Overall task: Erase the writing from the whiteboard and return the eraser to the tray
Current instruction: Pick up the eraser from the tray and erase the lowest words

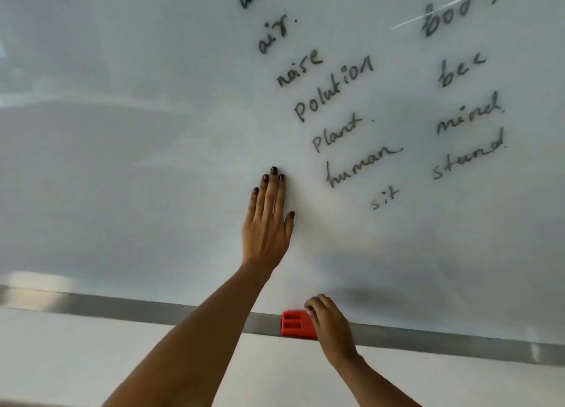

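Pickup comes first: right hand (328,327) curls its grip around the red eraser (295,324) on the tray (153,304); left hand (269,220) lies spread flat on the whiteboard (122,131). Next, lifting it toward the writing (351,125).

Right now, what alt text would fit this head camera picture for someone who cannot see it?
A person's right hand closes on a red eraser sitting on the grey tray under a whiteboard. The left hand rests flat on the board, left of handwritten words such as "air", "plant" and "human", none yet erased.
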The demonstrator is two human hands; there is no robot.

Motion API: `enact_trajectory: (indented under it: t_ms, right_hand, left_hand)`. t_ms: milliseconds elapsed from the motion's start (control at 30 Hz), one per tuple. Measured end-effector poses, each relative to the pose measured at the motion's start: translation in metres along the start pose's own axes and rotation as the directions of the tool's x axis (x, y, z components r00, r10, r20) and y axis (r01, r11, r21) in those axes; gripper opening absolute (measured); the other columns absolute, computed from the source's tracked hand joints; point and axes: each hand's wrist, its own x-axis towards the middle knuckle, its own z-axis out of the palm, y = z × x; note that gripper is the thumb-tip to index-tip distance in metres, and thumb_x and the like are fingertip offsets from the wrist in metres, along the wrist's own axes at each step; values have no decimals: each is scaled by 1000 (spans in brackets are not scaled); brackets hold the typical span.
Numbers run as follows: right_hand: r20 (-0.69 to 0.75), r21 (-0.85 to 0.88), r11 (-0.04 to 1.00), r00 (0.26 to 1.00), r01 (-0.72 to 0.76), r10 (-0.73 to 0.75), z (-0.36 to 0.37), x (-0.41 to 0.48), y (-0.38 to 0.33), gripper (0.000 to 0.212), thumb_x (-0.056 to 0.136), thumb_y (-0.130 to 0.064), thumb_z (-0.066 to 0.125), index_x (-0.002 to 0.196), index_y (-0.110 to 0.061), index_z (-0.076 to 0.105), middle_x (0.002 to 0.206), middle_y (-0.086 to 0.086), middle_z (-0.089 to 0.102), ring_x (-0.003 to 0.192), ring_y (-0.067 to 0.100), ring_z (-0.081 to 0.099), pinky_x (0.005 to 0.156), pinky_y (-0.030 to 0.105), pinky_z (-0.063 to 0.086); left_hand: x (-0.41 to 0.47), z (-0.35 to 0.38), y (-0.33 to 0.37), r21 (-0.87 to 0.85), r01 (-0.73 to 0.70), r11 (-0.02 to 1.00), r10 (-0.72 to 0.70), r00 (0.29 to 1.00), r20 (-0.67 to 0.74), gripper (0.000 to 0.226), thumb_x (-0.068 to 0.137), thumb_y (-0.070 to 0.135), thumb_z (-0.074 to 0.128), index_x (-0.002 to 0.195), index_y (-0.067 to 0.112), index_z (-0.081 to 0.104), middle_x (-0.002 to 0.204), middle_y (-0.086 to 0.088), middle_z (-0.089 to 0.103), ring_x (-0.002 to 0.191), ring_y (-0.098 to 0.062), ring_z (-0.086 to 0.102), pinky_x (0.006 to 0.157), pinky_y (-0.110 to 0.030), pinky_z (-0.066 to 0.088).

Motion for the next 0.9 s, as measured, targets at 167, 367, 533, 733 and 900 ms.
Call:
enact_trajectory:
  t_ms: [167,367,533,733,900]
  right_hand:
    - [53,-150,988,998,29,-21,24,13,5,9,84,-14,77,91,-13,73,95,0,70,86,6,67,78,12,52]
    - [154,-207,976,988,65,-33,49,24,8,22,64,-8,90,80,-15,77,77,1,72,72,15,70,61,20,57]
    - [197,-232,967,979,105,-59,65,36,13,11,77,-10,82,86,-12,75,86,4,71,90,17,67,75,24,56]
    - [116,-257,950,981,179,-153,67,29,14,36,45,-25,100,64,-21,71,69,-9,68,68,7,66,55,14,53]
    - [-83,-230,942,960,243,-267,47,31,11,37,55,-28,96,82,-20,72,87,-4,70,80,11,68,63,17,57]
  left_hand:
    - [3,19,-2,-47,6,999,-8,999,-54,68,102,29,43,156,5,9,163,-13,4,152,-24,8,125,-41,17]
    - [3,41,-6,-71,0,997,-9,993,-118,68,102,29,39,155,5,2,161,-13,7,153,-21,-3,126,-38,5]
    - [3,53,-9,-78,-15,997,3,988,-152,70,102,29,37,156,5,1,161,-11,8,153,-21,-5,126,-40,5]
    - [3,55,-10,-63,-28,998,17,984,-177,70,102,30,34,157,7,-3,162,-10,8,154,-22,-5,126,-40,4]
    - [4,54,-8,-58,-27,998,15,982,-187,69,101,29,37,156,2,5,160,-15,11,150,-33,12,126,-41,6]
